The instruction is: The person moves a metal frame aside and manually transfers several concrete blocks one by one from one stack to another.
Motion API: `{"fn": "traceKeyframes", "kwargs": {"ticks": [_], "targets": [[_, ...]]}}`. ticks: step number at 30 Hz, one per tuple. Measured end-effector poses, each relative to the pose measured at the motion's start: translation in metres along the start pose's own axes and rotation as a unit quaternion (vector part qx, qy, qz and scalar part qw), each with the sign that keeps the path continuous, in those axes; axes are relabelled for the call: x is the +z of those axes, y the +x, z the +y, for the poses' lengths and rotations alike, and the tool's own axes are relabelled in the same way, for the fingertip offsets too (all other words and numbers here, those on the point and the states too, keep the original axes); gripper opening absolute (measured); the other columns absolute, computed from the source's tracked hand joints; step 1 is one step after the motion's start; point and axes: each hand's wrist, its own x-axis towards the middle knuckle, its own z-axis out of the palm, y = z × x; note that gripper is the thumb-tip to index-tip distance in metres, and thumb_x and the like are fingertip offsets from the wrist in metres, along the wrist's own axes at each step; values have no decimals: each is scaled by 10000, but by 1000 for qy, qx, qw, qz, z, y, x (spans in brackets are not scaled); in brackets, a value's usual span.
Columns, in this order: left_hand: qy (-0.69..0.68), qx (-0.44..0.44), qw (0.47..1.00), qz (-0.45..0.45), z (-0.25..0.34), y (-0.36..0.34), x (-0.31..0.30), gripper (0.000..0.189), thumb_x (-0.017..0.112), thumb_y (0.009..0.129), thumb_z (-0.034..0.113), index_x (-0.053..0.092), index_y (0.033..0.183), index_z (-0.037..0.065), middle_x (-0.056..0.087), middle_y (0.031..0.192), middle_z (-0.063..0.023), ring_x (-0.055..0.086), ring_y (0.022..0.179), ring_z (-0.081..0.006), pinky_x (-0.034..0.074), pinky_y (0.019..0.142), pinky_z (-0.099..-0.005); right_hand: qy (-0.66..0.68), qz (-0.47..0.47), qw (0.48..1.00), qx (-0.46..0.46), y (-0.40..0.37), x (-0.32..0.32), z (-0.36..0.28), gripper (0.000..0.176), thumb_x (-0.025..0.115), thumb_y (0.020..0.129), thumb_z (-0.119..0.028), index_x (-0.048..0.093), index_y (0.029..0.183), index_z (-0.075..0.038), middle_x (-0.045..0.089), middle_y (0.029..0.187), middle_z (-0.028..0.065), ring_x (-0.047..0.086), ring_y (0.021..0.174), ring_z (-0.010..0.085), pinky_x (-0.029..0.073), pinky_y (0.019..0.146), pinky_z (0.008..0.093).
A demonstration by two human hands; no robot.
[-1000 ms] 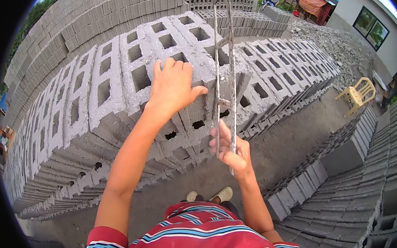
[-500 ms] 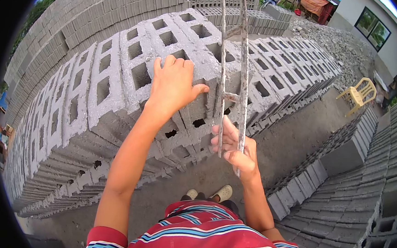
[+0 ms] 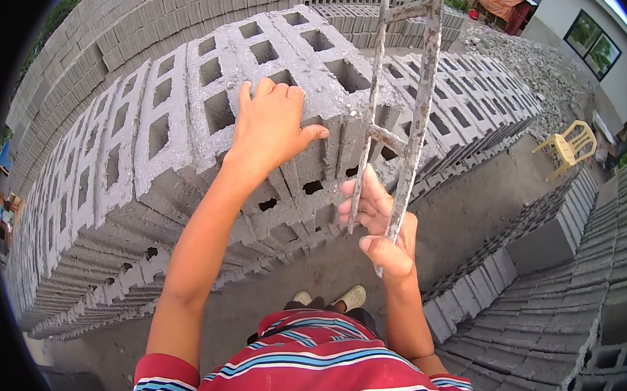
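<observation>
I look down over a striped shirt [image 3: 323, 363] to two pale shoes [image 3: 352, 298] on the ground [image 3: 464, 220]. Ahead of them, the right hand [image 3: 381, 218] has its grip partly closed on the lower end of a ladder-like frame [image 3: 419, 108], thumb across one rail, fingers behind the other; the frame stands tilted and runs out past the top of my view. The left hand [image 3: 268, 130] lies palm down on the stack [image 3: 198, 115] of hollow blocks, thumb spread wide, fingers bent beside a hole; the fingertips are hidden, so I cannot tell whether that grip clasps anything. To the right I see more blocks [image 3: 538, 306] laid in rows, then a yellow chair [image 3: 566, 151], and beyond it rubble [image 3: 540, 73] and a house [image 3: 612, 89]. A high block wall [image 3: 166, 11] rises behind the stack.
</observation>
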Motion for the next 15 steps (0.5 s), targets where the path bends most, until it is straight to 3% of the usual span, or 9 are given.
{"fn": "traceKeyframes", "kwargs": {"ticks": [2, 3, 6, 7, 11, 14, 15], "targets": [[-9, -3, 1000, -6, -2, 0, 1, 564, 669, 664, 488, 571, 931, 1, 584, 899, -118, 477, 963, -275, 302, 911, -422, -33, 12, 999, 2, 0, -1, 15, 729, 534, 619, -112, 355, 1311, 33, 493, 1106, 110, 483, 842, 131, 448, 698, 244], [-13, -3, 1000, -7, -1, 1, 1, 566, 669, 664, 489, 572, 934, 1, 585, 900, -119, 477, 966, -275, 301, 913, -423, 5, 12, 996, 85, -1, -8, 32, 725, 534, 619, -111, 361, 1308, 33, 493, 1104, 108, 481, 844, 132, 447, 697, 243], [-17, -19, 999, -43, 2, 2, -5, 565, 672, 663, 484, 574, 940, 1, 584, 906, -118, 477, 971, -274, 296, 921, -427, -36, 34, 990, 133, -3, -4, 21, 838, 528, 543, -179, 327, 1333, 17, 495, 1142, 157, 528, 878, 193, 448, 799, 312], [-14, -10, 999, -32, 3, 1, -4, 563, 673, 662, 481, 573, 938, 1, 583, 905, -117, 477, 969, -274, 295, 923, -428, 18, 15, 994, 106, -3, -7, 20, 741, 530, 606, -113, 356, 1313, 29, 502, 1103, 113, 488, 848, 138, 448, 709, 256], [-16, 0, 1000, 3, -1, 1, 0, 557, 675, 661, 477, 570, 930, 0, 581, 902, -114, 477, 964, -275, 292, 929, -432, -21, -6, 999, -27, -2, -7, -1, 772, 515, 582, -109, 345, 1324, 19, 503, 1127, 130, 495, 871, 149, 433, 769, 285], [-17, -5, 1000, -5, -1, 0, -1, 561, 674, 662, 480, 567, 931, -1, 583, 909, -115, 475, 965, -275, 289, 933, -433, -54, 1, 998, -23, -1, -5, 19, 758, 532, 591, -122, 357, 1314, 26, 508, 1112, 128, 495, 852, 146, 432, 774, 285], [-14, -5, 1000, -4, 0, 1, -1, 563, 674, 662, 481, 566, 932, -1, 584, 913, -116, 474, 966, -275, 288, 935, -434, -45, 8, 996, 78, -3, -12, 39, 748, 555, 600, -140, 368, 1304, 32, 511, 1099, 123, 493, 847, 143, 434, 771, 288]]}}
